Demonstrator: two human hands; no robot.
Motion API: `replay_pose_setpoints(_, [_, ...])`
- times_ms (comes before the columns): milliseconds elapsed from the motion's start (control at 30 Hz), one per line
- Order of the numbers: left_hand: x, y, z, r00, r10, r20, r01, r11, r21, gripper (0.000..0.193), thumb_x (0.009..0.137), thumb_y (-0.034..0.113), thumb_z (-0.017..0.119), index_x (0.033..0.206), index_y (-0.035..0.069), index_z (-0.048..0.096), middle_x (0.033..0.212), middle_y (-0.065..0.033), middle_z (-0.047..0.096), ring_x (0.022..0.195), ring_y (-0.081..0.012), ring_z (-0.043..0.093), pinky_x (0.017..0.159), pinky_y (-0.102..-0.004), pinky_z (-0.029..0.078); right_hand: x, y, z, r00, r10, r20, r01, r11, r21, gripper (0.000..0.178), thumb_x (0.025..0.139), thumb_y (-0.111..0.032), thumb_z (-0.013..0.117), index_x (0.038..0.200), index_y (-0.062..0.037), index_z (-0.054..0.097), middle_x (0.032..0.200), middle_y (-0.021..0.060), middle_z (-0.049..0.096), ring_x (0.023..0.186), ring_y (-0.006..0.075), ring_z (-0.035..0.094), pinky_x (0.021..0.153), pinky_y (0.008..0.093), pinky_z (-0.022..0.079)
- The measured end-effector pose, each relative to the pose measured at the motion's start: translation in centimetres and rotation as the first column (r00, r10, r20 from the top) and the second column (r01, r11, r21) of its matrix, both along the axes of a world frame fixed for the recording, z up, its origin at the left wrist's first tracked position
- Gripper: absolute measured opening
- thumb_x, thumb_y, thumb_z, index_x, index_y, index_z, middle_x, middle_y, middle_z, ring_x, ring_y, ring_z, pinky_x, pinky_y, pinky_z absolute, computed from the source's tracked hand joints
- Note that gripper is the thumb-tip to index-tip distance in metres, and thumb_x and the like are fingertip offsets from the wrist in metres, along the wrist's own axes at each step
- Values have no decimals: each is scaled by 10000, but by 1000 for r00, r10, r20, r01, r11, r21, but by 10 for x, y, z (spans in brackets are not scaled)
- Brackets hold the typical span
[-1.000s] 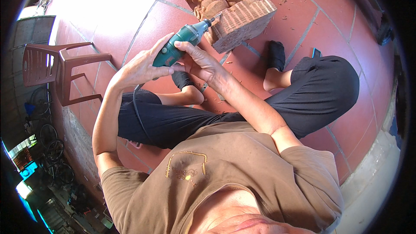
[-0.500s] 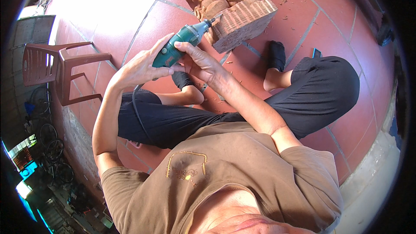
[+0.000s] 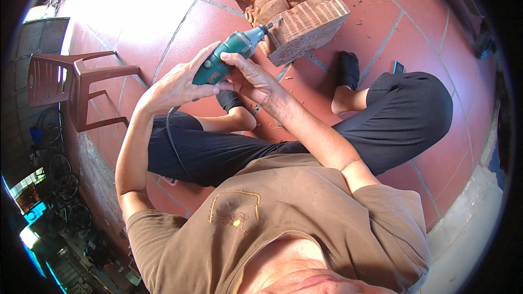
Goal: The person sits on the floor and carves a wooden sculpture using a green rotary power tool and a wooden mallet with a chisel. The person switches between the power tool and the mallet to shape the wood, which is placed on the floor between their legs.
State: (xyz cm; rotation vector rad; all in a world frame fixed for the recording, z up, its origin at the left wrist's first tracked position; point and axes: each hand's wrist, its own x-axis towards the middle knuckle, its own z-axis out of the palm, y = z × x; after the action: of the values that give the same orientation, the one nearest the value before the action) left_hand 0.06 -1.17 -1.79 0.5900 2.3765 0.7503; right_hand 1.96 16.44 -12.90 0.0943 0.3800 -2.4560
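Both of my hands grip a green rotary tool (image 3: 216,67) with a grey nose and a dark cord. My left hand (image 3: 177,84) wraps the tool's rear and side. My right hand (image 3: 253,78) holds it from the other side, thumb resting on top of the body. The thin bit points at the flat striped base of a carved wooden sculpture (image 3: 308,28), which lies on the floor beyond my hands. The bit's tip is at or very near the base's edge; whether it touches I cannot tell. Carved rounded shapes run up the sculpture to the top edge of the view.
Red floor tiles (image 3: 381,0) carry scattered wood chips. A brown plastic chair (image 3: 81,84) stands at the left, with several bicycles (image 3: 65,185) beyond it. My crossed legs in black trousers (image 3: 403,120) lie below the sculpture. A small blue-edged object (image 3: 399,67) sits beside my right knee.
Almost nothing differs. The sculpture and the tool have shifted very slightly in the picture, while both hands keep the same grip.
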Motion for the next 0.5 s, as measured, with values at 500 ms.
replay_pose_setpoints(500, [-3,-2,-4,999,-17,-37,17,1000,8,885,814,217,739,1535,147,230,961,-236,659,775,-330,666,758,-439,509,-5,0,-4,1000,14,16,-14,1000,19,292,883,-214,714,1127,-113,591,1055,25,652,1009,166,638,873,416,576])
